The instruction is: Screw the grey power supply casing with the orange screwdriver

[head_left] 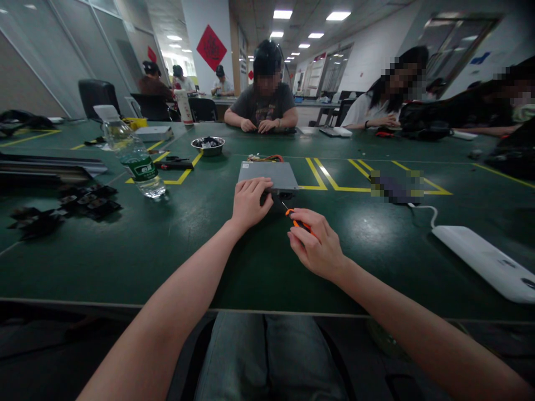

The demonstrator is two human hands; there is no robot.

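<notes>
A grey metal computer power supply [267, 174] lies flat on the green table, a bundle of coloured wires coming out of its far side. My left hand [251, 203] grips its near left edge, fingers over the top and thumb along the front face. In my right hand [315, 242] is an orange and black screwdriver [290, 213], closed in the fingers. Its thin shaft points up and left at the front face, close to the dark socket [286, 195]. Whether the tip touches a screw is too small to tell.
Left of my hands stand a water bottle [140, 161], black metal pieces [90, 200] and a metal bowl [208, 146] with small parts. To the right lie a phone [395, 188] and a cabled white power bank [485, 259]. A person [265, 103] sits opposite.
</notes>
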